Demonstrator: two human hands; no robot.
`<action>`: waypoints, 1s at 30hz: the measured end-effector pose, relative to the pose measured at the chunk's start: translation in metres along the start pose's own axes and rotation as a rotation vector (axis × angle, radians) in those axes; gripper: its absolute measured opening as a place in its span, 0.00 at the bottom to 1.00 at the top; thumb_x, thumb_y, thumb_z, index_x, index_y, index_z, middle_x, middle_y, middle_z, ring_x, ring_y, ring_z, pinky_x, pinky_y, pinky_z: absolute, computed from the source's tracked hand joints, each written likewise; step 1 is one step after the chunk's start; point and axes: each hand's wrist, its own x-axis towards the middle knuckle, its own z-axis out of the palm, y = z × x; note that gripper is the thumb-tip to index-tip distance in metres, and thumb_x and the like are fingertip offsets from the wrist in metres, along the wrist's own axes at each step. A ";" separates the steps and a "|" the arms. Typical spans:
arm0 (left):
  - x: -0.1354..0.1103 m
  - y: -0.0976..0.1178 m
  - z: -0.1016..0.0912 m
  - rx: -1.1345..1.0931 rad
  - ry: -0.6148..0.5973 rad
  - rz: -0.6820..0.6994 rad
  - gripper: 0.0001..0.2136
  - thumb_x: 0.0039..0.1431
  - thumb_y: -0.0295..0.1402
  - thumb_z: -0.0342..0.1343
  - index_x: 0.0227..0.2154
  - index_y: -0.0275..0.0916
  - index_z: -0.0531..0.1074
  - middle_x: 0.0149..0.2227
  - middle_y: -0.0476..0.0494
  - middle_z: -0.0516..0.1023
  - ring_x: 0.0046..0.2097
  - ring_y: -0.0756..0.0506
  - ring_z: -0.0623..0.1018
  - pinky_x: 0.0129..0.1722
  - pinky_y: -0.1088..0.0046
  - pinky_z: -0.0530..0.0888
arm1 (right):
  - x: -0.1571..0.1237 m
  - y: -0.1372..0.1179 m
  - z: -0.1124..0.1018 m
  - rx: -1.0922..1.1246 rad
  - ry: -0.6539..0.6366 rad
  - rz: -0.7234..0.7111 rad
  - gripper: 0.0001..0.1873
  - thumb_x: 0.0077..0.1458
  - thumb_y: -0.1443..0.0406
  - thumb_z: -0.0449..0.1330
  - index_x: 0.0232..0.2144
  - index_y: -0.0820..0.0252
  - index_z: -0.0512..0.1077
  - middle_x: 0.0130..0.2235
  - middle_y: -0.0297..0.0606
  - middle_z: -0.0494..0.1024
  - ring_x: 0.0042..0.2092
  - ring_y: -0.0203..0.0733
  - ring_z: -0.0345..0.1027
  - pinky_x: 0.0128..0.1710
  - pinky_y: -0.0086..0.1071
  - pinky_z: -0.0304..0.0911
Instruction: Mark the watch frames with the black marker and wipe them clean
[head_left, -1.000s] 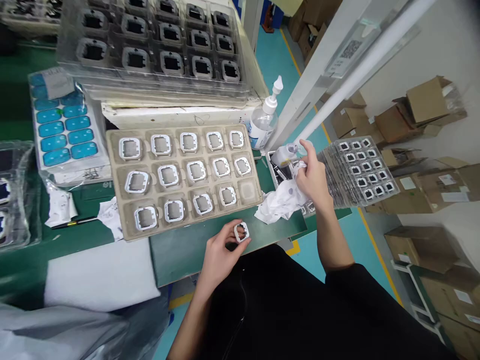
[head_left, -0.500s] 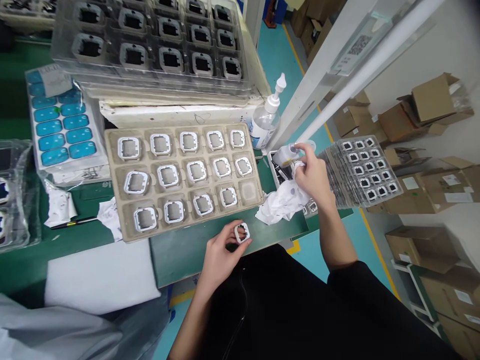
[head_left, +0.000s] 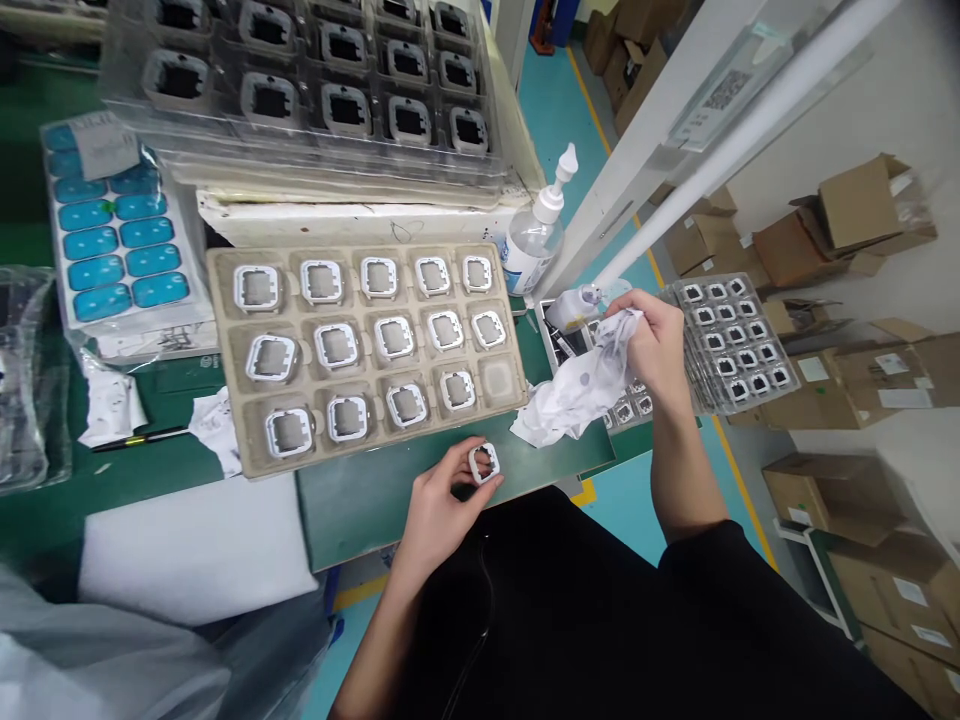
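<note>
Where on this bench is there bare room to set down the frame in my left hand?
Bare green mat between the tan pulp tray and the bench edge, beside the left hand. One tray pocket is vacant. Crowded around the right hand: white cloth, small bottle.

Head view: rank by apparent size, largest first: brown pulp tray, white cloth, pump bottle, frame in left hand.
1. Brown pulp tray
2. White cloth, held in the right hand
3. Pump bottle, though it stands farther from the camera, so its true size against the cloth is unsure
4. Frame in the left hand
</note>
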 end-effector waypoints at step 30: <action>0.000 0.003 -0.001 -0.024 -0.005 -0.017 0.20 0.70 0.39 0.75 0.62 0.46 0.85 0.46 0.47 0.94 0.43 0.43 0.94 0.49 0.66 0.94 | 0.028 0.016 0.009 -0.244 0.008 -0.141 0.13 0.67 0.52 0.70 0.50 0.47 0.78 0.53 0.39 0.88 0.54 0.58 0.75 0.65 0.63 0.74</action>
